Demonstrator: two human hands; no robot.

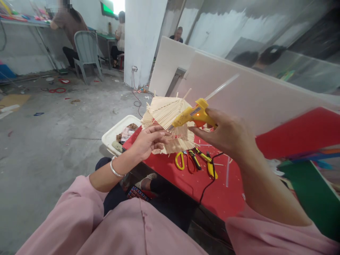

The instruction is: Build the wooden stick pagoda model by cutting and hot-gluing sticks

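Left hand (148, 141) fingers pinch stick panel (170, 124) at its 7 o'clock edge, above red surface (212, 191); right hand (228, 136) wraps glue gun (192, 116). Panel judged light, brittle: support edges.

I see a yellow glue gun (195, 115), indicator lit orange, clear stick protruding rearward, nozzle tilted down-left onto a fan-shaped panel of pale wooden sticks (167, 113). The panel is raised, tilted, above the red table (212, 191).

yellow glue gun (191, 116), pale tan stick model (166, 113), red table (212, 184), yellow-handled scissors (183, 159), pink sleeves (79, 219)
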